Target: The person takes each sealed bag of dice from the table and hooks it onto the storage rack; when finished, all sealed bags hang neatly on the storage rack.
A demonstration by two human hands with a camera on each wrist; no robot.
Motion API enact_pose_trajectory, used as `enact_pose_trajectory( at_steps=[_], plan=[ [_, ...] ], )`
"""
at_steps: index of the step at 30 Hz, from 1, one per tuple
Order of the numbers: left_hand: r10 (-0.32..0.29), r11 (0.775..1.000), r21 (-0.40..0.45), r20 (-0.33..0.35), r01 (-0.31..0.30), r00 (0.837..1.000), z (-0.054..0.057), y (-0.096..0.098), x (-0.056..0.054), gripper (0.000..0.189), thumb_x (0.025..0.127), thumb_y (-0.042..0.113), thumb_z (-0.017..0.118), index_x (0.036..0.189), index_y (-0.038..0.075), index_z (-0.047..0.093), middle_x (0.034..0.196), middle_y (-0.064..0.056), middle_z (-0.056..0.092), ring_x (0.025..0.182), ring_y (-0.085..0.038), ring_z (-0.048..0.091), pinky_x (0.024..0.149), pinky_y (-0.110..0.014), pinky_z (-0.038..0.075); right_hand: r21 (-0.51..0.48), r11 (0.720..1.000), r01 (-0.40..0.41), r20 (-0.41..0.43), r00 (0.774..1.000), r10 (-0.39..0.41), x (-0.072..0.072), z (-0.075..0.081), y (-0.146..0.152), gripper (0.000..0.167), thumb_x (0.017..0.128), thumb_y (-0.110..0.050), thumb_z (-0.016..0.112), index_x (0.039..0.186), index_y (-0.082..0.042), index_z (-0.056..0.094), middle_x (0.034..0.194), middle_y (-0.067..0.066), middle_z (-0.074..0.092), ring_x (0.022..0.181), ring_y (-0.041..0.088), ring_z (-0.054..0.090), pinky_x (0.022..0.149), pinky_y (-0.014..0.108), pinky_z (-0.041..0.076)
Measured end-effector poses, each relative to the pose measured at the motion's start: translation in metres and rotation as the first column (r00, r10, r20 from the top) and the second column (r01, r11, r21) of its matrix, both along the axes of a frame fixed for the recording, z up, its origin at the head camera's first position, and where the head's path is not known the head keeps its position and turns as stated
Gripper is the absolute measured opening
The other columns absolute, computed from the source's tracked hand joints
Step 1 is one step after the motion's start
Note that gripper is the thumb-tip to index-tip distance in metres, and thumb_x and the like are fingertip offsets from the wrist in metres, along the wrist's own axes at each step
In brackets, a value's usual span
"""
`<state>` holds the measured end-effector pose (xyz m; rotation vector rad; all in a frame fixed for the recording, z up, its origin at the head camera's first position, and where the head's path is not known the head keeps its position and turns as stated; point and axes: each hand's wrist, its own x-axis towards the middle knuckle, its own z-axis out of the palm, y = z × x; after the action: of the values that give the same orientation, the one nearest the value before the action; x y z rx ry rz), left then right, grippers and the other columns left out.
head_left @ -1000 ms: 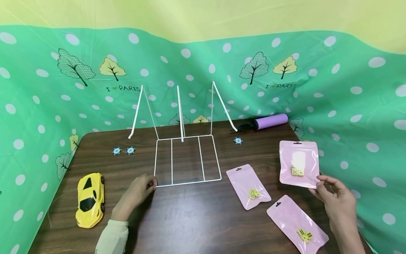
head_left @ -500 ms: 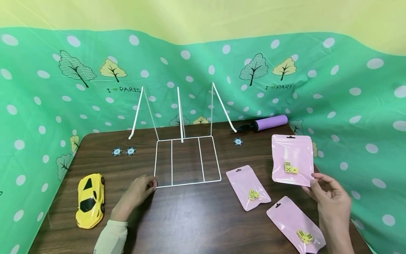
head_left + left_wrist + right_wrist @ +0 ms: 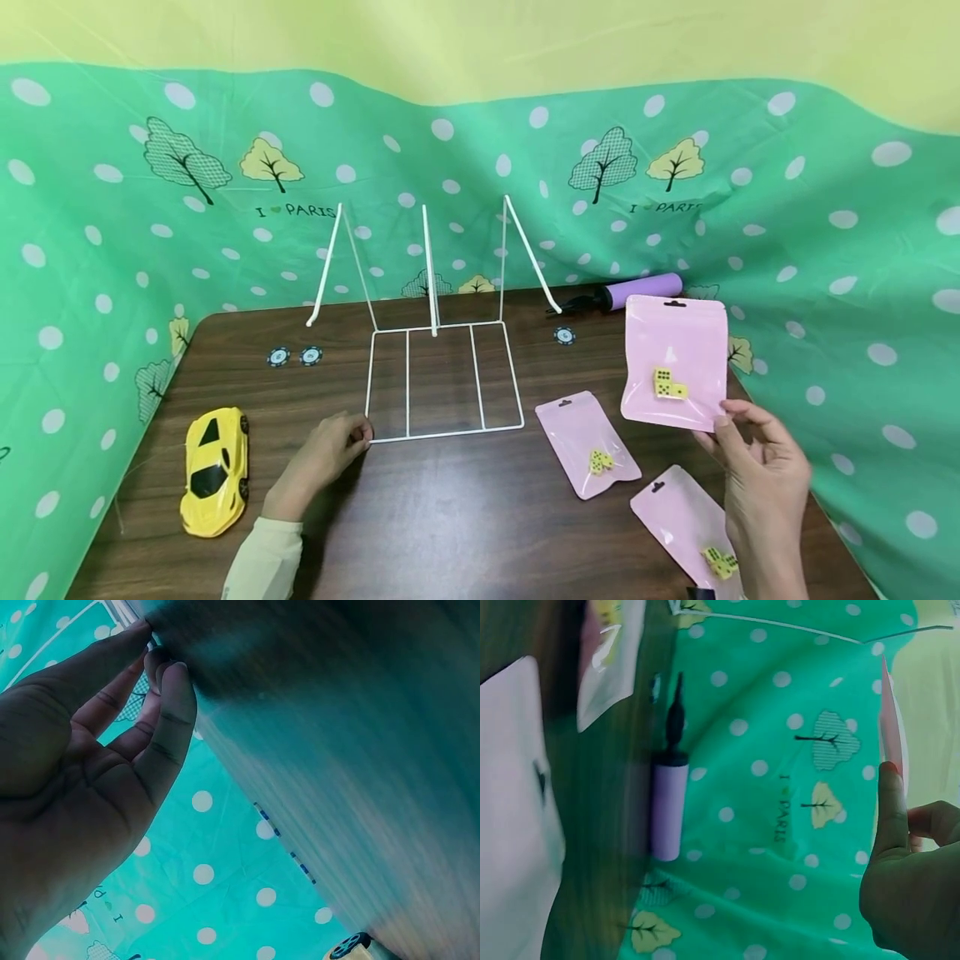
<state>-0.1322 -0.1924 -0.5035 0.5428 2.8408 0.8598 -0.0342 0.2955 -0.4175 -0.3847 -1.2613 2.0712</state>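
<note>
My left hand point(image 3: 324, 454) pinches the front left corner of a white wire rack point(image 3: 442, 434), which stands on the table with three hooked arms rising at its back. In the left wrist view the fingertips of the left hand point(image 3: 105, 742) meet at the rack's wire. My right hand point(image 3: 765, 475) holds a pink zip bag point(image 3: 678, 346) by its lower right corner, up off the table; yellow dice point(image 3: 667, 386) show inside. The right wrist view has this bag point(image 3: 893, 735) edge-on between thumb and fingers. Two more pink bags of dice lie below, one point(image 3: 581, 433) nearer the rack, the other point(image 3: 678, 517) partly behind my right forearm.
A yellow toy car point(image 3: 215, 471) sits at the left of the brown table point(image 3: 450, 517). Two poker chips point(image 3: 311, 356) lie left of the rack and one chip point(image 3: 564, 336) right of it. A purple hand pump point(image 3: 641, 290) lies at the back right, before a green curtain point(image 3: 450, 150).
My right hand has carried the pink bag leftward and upward, toward the rack. The left hand has stayed at the rack's corner.
</note>
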Motion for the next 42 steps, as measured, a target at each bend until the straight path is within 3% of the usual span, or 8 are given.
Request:
enact_pose_trajectory(
  at_steps=[10, 16, 21, 28, 38, 42],
  plan=[
    [0.009, 1.000, 0.001, 0.015, -0.009, 1.000, -0.001, 0.000, -0.001, 0.023, 0.094, -0.006, 0.079, 0.087, 0.010, 0.064, 0.082, 0.002, 0.057, 0.077, -0.011, 0.053, 0.068, -0.030, 0.048, -0.039, 0.999, -0.021, -0.157, 0.988, 0.015, 0.000, 0.010, -0.013, 0.023, 0.094, 0.027, 0.060, 0.117, 0.028, 0.060, 0.102, 0.025, 0.061, 0.077, 0.025, 0.076, 0.069, 0.031, 0.062],
    [0.008, 1.000, 0.007, 0.018, -0.009, 1.000, 0.000, 0.000, 0.000, 0.023, 0.094, -0.006, 0.079, 0.088, 0.010, 0.065, 0.082, 0.002, 0.057, 0.077, -0.012, 0.054, 0.068, -0.030, 0.048, -0.033, 0.996, -0.078, -0.346, 0.936, 0.062, 0.002, 0.012, -0.023, 0.022, 0.092, 0.034, 0.054, 0.115, 0.034, 0.056, 0.105, 0.030, 0.061, 0.079, 0.030, 0.073, 0.065, 0.032, 0.062],
    [0.002, 1.000, 0.003, 0.016, -0.002, 1.000, -0.001, -0.001, 0.000, 0.019, 0.094, -0.005, 0.079, 0.088, 0.008, 0.065, 0.083, 0.002, 0.058, 0.078, -0.011, 0.055, 0.069, -0.030, 0.049, 0.008, 0.995, -0.099, -0.418, 0.904, 0.094, 0.004, 0.017, -0.033, 0.022, 0.092, 0.036, 0.051, 0.113, 0.035, 0.055, 0.107, 0.029, 0.061, 0.081, 0.029, 0.073, 0.065, 0.032, 0.061],
    [0.002, 1.000, 0.009, 0.014, -0.002, 1.000, -0.002, -0.002, -0.001, 0.019, 0.094, -0.004, 0.079, 0.088, 0.008, 0.065, 0.082, 0.003, 0.058, 0.078, -0.011, 0.054, 0.069, -0.030, 0.049, 0.013, 0.994, -0.105, -0.414, 0.905, 0.101, 0.008, 0.024, -0.046, 0.021, 0.094, 0.034, 0.050, 0.114, 0.033, 0.056, 0.107, 0.027, 0.063, 0.074, 0.025, 0.075, 0.064, 0.030, 0.061],
    [0.012, 1.000, 0.005, 0.033, -0.013, 0.999, -0.003, -0.003, -0.001, 0.018, 0.094, -0.005, 0.078, 0.089, 0.007, 0.065, 0.084, 0.001, 0.058, 0.079, -0.013, 0.054, 0.071, -0.032, 0.049, -0.007, 0.983, -0.184, -0.471, 0.868, 0.159, 0.007, 0.024, -0.060, 0.023, 0.093, 0.037, 0.047, 0.115, 0.034, 0.055, 0.110, 0.029, 0.060, 0.073, 0.027, 0.076, 0.066, 0.032, 0.062],
    [0.017, 1.000, 0.012, 0.038, -0.018, 0.999, -0.002, -0.002, 0.000, 0.019, 0.096, -0.003, 0.078, 0.088, 0.010, 0.065, 0.084, 0.001, 0.058, 0.079, -0.013, 0.053, 0.071, -0.032, 0.048, 0.010, 0.982, -0.191, -0.455, 0.873, 0.175, 0.005, 0.024, -0.065, 0.023, 0.093, 0.036, 0.047, 0.115, 0.032, 0.057, 0.110, 0.029, 0.062, 0.076, 0.027, 0.077, 0.068, 0.032, 0.062]
  ],
)
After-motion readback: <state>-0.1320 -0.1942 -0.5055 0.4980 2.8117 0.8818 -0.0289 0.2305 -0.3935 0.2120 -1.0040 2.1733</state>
